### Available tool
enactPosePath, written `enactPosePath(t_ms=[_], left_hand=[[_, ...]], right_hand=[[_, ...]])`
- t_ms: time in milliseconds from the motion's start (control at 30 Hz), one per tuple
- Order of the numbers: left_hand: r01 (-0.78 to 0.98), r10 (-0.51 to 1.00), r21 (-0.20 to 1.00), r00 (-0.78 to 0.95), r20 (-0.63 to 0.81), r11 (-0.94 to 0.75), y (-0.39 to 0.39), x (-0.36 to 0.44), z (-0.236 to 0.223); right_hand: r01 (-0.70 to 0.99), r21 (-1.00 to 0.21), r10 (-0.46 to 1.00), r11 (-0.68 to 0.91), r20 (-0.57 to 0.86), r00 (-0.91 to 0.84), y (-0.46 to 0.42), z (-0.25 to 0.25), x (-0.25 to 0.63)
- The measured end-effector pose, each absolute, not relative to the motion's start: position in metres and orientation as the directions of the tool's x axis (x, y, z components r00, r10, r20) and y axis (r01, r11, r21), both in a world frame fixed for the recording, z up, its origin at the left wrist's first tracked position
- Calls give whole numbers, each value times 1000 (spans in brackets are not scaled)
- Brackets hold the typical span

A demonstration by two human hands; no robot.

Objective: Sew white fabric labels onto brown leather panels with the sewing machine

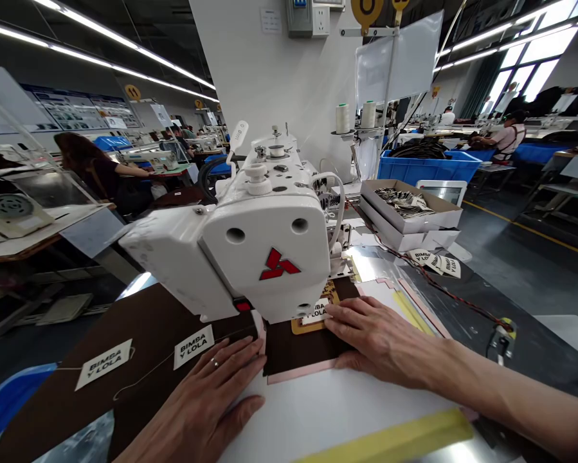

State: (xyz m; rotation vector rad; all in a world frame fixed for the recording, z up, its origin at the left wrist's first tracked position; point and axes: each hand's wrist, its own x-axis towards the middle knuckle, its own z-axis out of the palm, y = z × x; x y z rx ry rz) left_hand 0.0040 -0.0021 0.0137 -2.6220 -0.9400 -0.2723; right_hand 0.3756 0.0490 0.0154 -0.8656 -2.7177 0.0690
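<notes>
A white sewing machine with a red emblem stands in front of me. Under its head lies dark brown fabric in a pink template frame. A white "BIMBA Y LOLA" label sits on the fabric beneath the needle area. My left hand rests flat with fingers spread on the brown fabric, left of the frame, a ring on one finger. My right hand lies flat on the fabric's right side, fingertips next to the label. Neither hand grips anything.
Two sewn labels lie on brown fabric at left. Cardboard boxes of labels and loose labels sit at right. A blue bin stands behind. Other people work at machines left and far right. A yellow strip lies near.
</notes>
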Motion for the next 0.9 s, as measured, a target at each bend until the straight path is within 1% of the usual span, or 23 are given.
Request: enactPosePath(t_ms=[133,200,300,367,567,733,833,900], left_hand=[[665,590,-249,743,317,-704,-19,-7,10],[695,620,-212,713,328,-687,-34,-14,7],[760,692,-125,637,341,-638,-54,-25,8],[782,719,-97,608,338,-616,-58,-31,12],[703,635,-172,702,324,-690,-25,-25,30],[700,654,-117,705,274,-705,9,6,32],[689,661,-64,715,229,-722,21,21,31],[665,644,-26,731,227,-746,25,27,30]], right_hand=[[567,-144,585,811,244,-774,36,15,382],[556,-163,579,815,239,-779,30,14,380],[528,-201,564,825,254,-786,22,13,372],[506,-209,547,836,272,-791,21,14,365],[486,-209,528,848,268,-806,31,14,346],[466,-227,515,855,276,-811,36,6,339],[459,-239,514,856,284,-810,37,5,338],[452,-251,512,856,287,-810,38,6,338]])
